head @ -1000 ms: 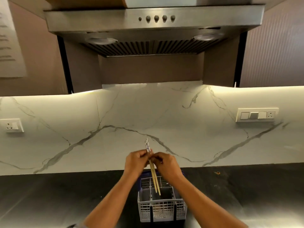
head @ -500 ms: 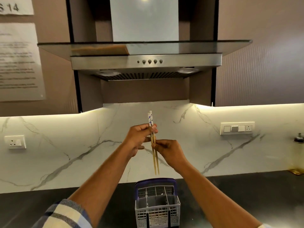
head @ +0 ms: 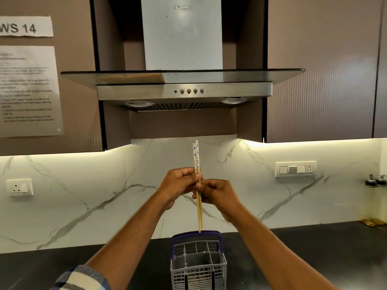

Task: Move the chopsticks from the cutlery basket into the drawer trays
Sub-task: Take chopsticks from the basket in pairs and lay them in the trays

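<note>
Left hand (head: 178, 185) fingers curled tight around paired chopsticks (head: 198, 206), right hand (head: 217, 193) pinching the same shafts just below, sticks near upright, patterned ends up, bare tips down, above grey cutlery basket (head: 198, 266) on dark counter (head: 314, 258)

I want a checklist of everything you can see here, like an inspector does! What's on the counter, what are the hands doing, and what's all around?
Surface: dark countertop, marble backsplash behind it.
Job's things: two chopsticks held upright above the cutlery basket; basket compartments look empty; drawer trays not in view.
Clutter: two small bottles at far right.
Grippers: left hand and right hand both pinch the chopsticks with their fingers.
Cables: nothing seen.
Surroundings: steel range hood, wall socket, switch panel, printed notice, brown cabinets.
</note>
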Demonstrator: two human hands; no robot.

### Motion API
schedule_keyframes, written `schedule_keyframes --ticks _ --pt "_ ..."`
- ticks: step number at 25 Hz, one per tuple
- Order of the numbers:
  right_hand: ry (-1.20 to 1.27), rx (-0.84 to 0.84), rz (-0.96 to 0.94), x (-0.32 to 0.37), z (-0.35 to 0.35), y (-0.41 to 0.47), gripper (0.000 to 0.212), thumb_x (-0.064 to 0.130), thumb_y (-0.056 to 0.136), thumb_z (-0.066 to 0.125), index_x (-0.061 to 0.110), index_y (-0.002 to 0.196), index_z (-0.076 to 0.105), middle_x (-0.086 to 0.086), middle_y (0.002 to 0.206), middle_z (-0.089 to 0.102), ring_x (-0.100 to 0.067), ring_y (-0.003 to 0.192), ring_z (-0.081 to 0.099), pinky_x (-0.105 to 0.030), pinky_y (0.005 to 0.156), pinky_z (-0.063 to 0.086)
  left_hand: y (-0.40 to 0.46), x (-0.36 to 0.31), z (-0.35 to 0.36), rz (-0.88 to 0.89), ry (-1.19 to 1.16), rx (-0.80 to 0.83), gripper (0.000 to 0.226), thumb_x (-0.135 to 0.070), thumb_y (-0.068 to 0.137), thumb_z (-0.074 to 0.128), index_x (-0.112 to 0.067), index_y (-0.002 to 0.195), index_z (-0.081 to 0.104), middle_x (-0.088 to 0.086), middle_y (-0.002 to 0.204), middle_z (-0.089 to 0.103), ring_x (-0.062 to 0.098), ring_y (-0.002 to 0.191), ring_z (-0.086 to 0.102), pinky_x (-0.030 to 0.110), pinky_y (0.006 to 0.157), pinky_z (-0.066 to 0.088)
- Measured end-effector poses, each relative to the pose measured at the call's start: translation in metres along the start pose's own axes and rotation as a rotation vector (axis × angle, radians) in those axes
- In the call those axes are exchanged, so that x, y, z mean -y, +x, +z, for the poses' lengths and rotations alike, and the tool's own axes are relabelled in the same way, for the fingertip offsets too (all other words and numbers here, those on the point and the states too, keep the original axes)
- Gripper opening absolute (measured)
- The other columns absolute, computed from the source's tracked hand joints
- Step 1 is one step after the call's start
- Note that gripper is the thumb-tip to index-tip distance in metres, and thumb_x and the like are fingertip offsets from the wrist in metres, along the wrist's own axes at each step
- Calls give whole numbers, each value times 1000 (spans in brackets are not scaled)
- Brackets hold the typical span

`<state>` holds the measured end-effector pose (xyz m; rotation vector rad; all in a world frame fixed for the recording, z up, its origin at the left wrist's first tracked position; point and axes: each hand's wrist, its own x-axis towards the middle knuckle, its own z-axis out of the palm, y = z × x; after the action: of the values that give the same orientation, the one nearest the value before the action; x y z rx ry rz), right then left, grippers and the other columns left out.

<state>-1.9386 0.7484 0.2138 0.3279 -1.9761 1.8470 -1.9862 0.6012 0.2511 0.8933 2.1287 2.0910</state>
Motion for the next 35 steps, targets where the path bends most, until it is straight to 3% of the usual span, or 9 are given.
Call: schedule_keyframes --ticks 8,13,17,24,29,32,35 --pt "-61 17 54 -8 -9 -15 16 11 93 64 2 99 76 -19 94 76 -33 88 74 -38 84 61 -14 25 6 -62 -11 23 19 -17 93 66 -17 110 74 5 102 78 24 96 75 38 81 61" --pt "-47 -67 63 -10 -22 -22 16 14 91 67 3 95 77 -17 90 77 -30 87 75 -33 81 62 -15 21 4 -28 -78 -24 20 -14 92 66 -13 110 72 10 103 78 26 96 75 41 86 60" --pt "5 -180 187 -36 -48 -57 16 14 90 68 1 95 75 -18 88 76 -24 82 74 -28 75 61 -34 34 -21 -108 -151 -69 21 -8 91 65 -8 112 70 12 104 77 29 95 75 41 79 63" --pt "-109 -210 604 -158 -55 -189 11 13 92 68 6 88 75 -14 82 75 -16 66 67 -26 66 57 -161 172 -20 -448 -135 -119 17 -8 94 62 -12 110 65 8 98 78 26 88 76 44 73 63" --pt "-361 -69 903 -244 -43 -320 19 22 90 69 11 77 77 -14 77 75 -29 73 71 -43 80 62 -287 281 15 -765 22 -106 15 -10 93 65 -6 107 66 13 96 76 28 87 75 39 76 63" --pt "-509 -14 992 -259 -27 -360 20 19 91 68 10 75 75 -6 72 74 -22 73 73 -32 75 62 -341 322 43 -918 45 -185 16 -20 89 70 -10 100 72 9 92 76 29 92 73 40 84 61" --pt "-762 127 1045 -274 -7 -380 18 20 93 66 12 80 75 -2 76 74 -15 67 70 -27 69 60 -373 343 69 -1055 43 -253 13 -25 86 74 -14 94 76 6 86 77 26 87 73 36 79 61"
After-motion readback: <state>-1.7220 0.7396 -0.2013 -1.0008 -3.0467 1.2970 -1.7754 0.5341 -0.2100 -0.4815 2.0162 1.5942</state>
